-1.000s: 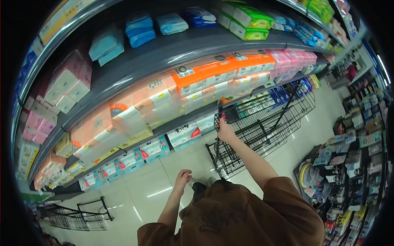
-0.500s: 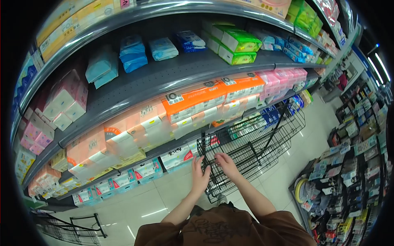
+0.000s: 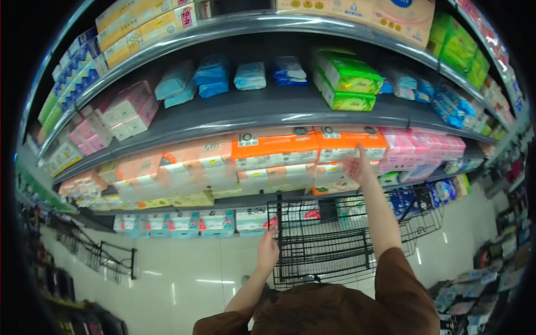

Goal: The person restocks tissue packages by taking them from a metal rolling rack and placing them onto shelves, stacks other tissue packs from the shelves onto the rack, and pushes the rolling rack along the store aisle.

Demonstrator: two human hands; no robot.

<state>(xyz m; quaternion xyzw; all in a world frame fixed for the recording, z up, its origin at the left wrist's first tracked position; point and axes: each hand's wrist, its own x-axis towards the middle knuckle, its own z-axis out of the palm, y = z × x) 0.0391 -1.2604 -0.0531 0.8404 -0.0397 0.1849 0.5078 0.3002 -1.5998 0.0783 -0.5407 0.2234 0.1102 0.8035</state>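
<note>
My right hand (image 3: 358, 166) is stretched forward over the cart to an orange-topped tissue pack (image 3: 353, 140) on the middle shelf. Its fingers are apart and hold nothing; whether they touch the pack I cannot tell. A second orange-topped tissue pack (image 3: 274, 146) stands just left of it. Lower down, my left hand (image 3: 268, 249) is closed on the near left edge of a black wire shopping cart (image 3: 324, 245). The fingertips are partly hidden there. Pink tissue packs (image 3: 422, 146) are stacked to the right of the orange ones.
Green packs (image 3: 350, 84) and blue packs (image 3: 212, 76) stand on the shelf above. Peach-coloured packs (image 3: 192, 167) fill the shelf at left. White-and-teal packs (image 3: 216, 221) line the bottom shelf. Another wire cart (image 3: 106, 257) stands on the floor at left.
My right hand has gone from above the cart up toward the orange pack. My left hand has closed at the cart's edge. The view has turned, levelling the shelves.
</note>
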